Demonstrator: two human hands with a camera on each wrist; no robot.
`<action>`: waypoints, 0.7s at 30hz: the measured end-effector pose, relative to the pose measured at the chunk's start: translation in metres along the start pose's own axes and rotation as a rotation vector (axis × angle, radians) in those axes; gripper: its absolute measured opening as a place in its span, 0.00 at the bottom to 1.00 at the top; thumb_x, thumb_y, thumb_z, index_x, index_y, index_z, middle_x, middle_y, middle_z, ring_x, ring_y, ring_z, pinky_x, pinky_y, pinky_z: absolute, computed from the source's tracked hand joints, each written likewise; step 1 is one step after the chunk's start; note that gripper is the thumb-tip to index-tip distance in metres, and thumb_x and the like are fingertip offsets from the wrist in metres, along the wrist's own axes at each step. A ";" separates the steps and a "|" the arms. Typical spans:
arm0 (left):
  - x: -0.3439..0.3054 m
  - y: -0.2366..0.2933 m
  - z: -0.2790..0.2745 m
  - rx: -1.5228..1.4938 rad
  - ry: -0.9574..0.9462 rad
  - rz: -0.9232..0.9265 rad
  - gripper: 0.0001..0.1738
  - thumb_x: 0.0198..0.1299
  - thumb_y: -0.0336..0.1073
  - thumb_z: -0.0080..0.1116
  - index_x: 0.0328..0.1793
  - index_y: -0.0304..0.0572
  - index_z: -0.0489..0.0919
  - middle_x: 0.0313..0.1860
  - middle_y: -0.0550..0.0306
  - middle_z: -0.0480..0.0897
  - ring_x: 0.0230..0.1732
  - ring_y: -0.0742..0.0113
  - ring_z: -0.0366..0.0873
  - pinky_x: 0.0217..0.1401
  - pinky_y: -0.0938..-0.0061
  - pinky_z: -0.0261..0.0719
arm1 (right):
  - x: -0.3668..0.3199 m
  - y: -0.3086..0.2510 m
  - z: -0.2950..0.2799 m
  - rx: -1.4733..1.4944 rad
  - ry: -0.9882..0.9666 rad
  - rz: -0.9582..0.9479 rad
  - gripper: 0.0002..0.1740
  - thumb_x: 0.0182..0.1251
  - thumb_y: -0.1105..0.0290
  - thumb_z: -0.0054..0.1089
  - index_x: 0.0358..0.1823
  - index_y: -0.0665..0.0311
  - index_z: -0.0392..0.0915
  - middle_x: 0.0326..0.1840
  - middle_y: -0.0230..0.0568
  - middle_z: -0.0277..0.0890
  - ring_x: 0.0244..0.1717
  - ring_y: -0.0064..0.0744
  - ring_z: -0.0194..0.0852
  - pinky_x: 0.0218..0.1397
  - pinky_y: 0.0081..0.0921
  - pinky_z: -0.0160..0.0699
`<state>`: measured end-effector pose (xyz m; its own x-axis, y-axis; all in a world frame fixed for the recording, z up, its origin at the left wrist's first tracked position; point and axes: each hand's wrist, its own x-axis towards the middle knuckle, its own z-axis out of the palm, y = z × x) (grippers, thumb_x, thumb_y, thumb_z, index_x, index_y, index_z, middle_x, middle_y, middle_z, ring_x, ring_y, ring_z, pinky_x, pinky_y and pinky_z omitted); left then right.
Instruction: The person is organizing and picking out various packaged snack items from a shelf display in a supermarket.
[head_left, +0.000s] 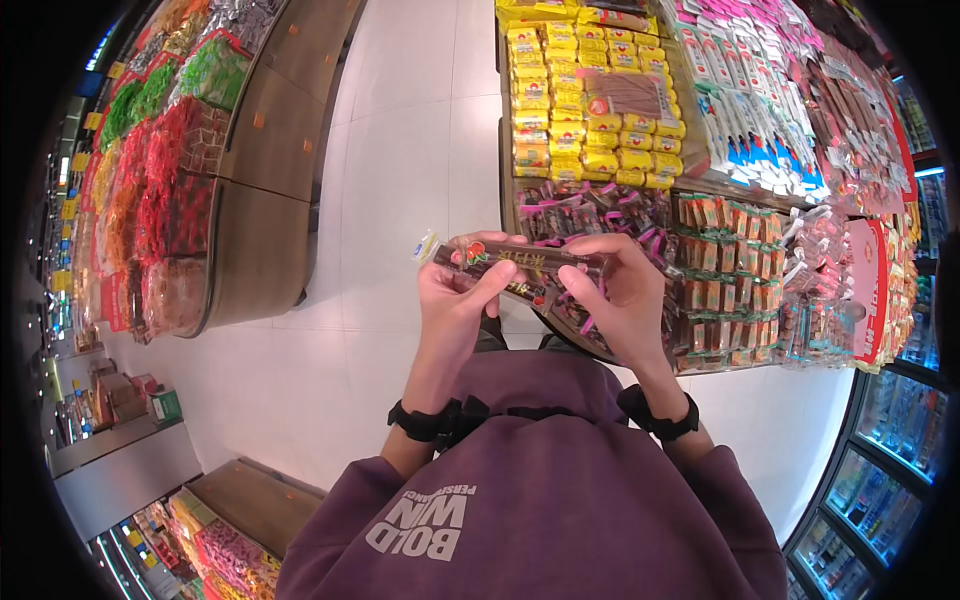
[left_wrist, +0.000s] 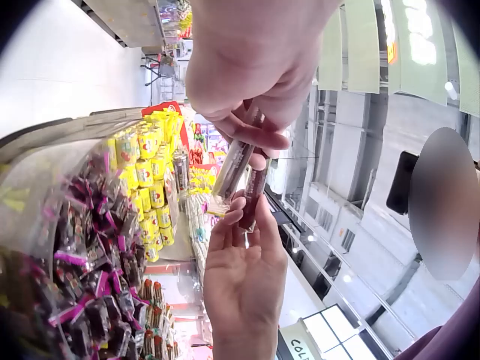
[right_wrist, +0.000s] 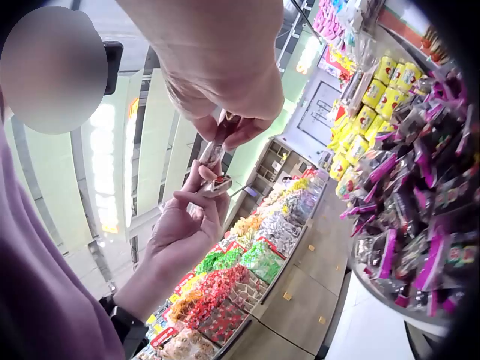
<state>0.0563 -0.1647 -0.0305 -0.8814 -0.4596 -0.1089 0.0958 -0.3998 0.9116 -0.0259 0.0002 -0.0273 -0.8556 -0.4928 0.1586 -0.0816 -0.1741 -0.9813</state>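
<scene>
Two slim, dark-wrapped snack bars are held close together in front of the chest. The upper bar (head_left: 515, 258) has a clear crimped end, gold lettering and a red fruit picture. Just below it lies the lower bar (head_left: 524, 291), partly covered by fingers. My left hand (head_left: 452, 300) pinches the left part, thumb on top. My right hand (head_left: 628, 290) grips the right end, its thumb lying along the wrapper. In the left wrist view, a bar (left_wrist: 235, 171) slants down from the left hand, and a second dark bar (left_wrist: 256, 196) meets the right fingertips.
Purple-edged dark sweets (head_left: 590, 215) fill the bin right beyond the hands. Yellow packs (head_left: 560, 100) are stacked behind, with small orange-brown packs (head_left: 730, 270) to the right. A wooden counter (head_left: 265, 190) with colourful sweets stands left across the pale floor (head_left: 400, 180).
</scene>
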 end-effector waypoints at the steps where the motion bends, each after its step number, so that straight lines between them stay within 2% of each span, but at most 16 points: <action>1: 0.005 0.006 -0.008 0.016 -0.005 0.006 0.14 0.66 0.27 0.62 0.56 0.32 0.77 0.44 0.46 0.86 0.31 0.76 0.81 0.18 0.88 0.62 | 0.005 0.004 0.008 -0.011 0.011 -0.003 0.14 0.61 0.79 0.70 0.48 0.68 0.79 0.47 0.34 0.79 0.43 0.17 0.72 0.47 0.18 0.70; 4: 0.024 0.016 -0.051 0.103 -0.085 0.039 0.11 0.68 0.30 0.61 0.54 0.33 0.78 0.36 0.49 0.87 0.23 0.80 0.75 0.18 0.88 0.61 | 0.025 0.007 0.042 0.016 0.008 -0.035 0.17 0.59 0.82 0.70 0.49 0.68 0.76 0.48 0.38 0.79 0.48 0.22 0.76 0.54 0.22 0.73; 6: 0.031 0.027 -0.075 0.068 -0.057 0.073 0.11 0.70 0.33 0.59 0.52 0.34 0.79 0.32 0.50 0.86 0.19 0.81 0.71 0.17 0.88 0.60 | 0.039 0.004 0.067 0.011 -0.010 -0.024 0.21 0.58 0.83 0.70 0.51 0.68 0.72 0.47 0.39 0.79 0.51 0.26 0.78 0.59 0.25 0.74; 8: 0.040 0.036 -0.097 0.033 -0.054 0.118 0.12 0.73 0.37 0.55 0.52 0.34 0.79 0.30 0.50 0.85 0.15 0.82 0.67 0.15 0.88 0.59 | 0.055 0.005 0.088 0.072 -0.054 -0.017 0.23 0.58 0.84 0.70 0.53 0.68 0.71 0.47 0.40 0.79 0.52 0.26 0.77 0.58 0.25 0.74; 10: 0.045 0.050 -0.117 -0.006 -0.033 0.113 0.12 0.74 0.36 0.54 0.52 0.33 0.78 0.30 0.50 0.85 0.16 0.81 0.71 0.14 0.88 0.59 | 0.068 0.006 0.108 0.173 -0.080 0.047 0.27 0.58 0.85 0.69 0.57 0.67 0.67 0.46 0.42 0.79 0.51 0.27 0.78 0.56 0.26 0.74; 11: 0.048 0.055 -0.127 -0.021 -0.028 0.112 0.12 0.74 0.36 0.53 0.52 0.33 0.78 0.30 0.50 0.85 0.17 0.81 0.72 0.14 0.89 0.59 | 0.076 0.008 0.119 0.178 -0.075 0.048 0.28 0.58 0.85 0.68 0.58 0.67 0.67 0.47 0.42 0.79 0.51 0.27 0.78 0.55 0.25 0.75; 12: 0.051 0.057 -0.138 0.002 -0.005 0.119 0.13 0.72 0.35 0.55 0.53 0.31 0.77 0.30 0.50 0.84 0.21 0.78 0.78 0.12 0.89 0.60 | 0.083 0.011 0.129 0.185 -0.064 0.052 0.28 0.58 0.85 0.68 0.59 0.66 0.67 0.48 0.43 0.79 0.50 0.28 0.77 0.54 0.24 0.76; 14: 0.057 0.065 -0.154 0.010 -0.024 0.093 0.13 0.71 0.34 0.56 0.54 0.30 0.77 0.31 0.50 0.84 0.23 0.75 0.81 0.13 0.90 0.61 | 0.098 0.019 0.147 0.213 -0.039 0.030 0.28 0.61 0.84 0.65 0.61 0.65 0.66 0.48 0.41 0.79 0.48 0.27 0.78 0.52 0.23 0.78; 17: 0.063 0.078 -0.168 -0.016 -0.083 0.002 0.10 0.65 0.27 0.59 0.51 0.30 0.76 0.33 0.47 0.84 0.26 0.72 0.84 0.14 0.86 0.67 | 0.119 0.020 0.176 0.265 0.034 0.086 0.26 0.63 0.79 0.69 0.60 0.67 0.66 0.44 0.40 0.81 0.46 0.23 0.79 0.50 0.19 0.76; 18: 0.064 0.080 -0.171 -0.037 -0.129 -0.008 0.09 0.64 0.25 0.59 0.49 0.30 0.76 0.34 0.45 0.84 0.27 0.71 0.84 0.14 0.85 0.68 | 0.126 0.023 0.183 0.255 0.032 0.090 0.23 0.65 0.75 0.69 0.58 0.68 0.68 0.43 0.41 0.83 0.42 0.22 0.80 0.46 0.18 0.78; 21: 0.071 0.084 -0.176 -0.037 -0.212 -0.039 0.08 0.62 0.21 0.58 0.46 0.32 0.73 0.39 0.39 0.85 0.29 0.65 0.87 0.18 0.82 0.74 | 0.144 0.018 0.201 0.224 -0.012 0.148 0.19 0.67 0.72 0.68 0.55 0.69 0.72 0.42 0.42 0.84 0.40 0.21 0.80 0.45 0.19 0.79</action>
<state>0.0831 -0.3705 -0.0317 -0.9619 -0.2681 -0.0544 0.0734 -0.4446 0.8927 -0.0477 -0.2456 0.0000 -0.8434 -0.5370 0.0179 0.1604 -0.2834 -0.9455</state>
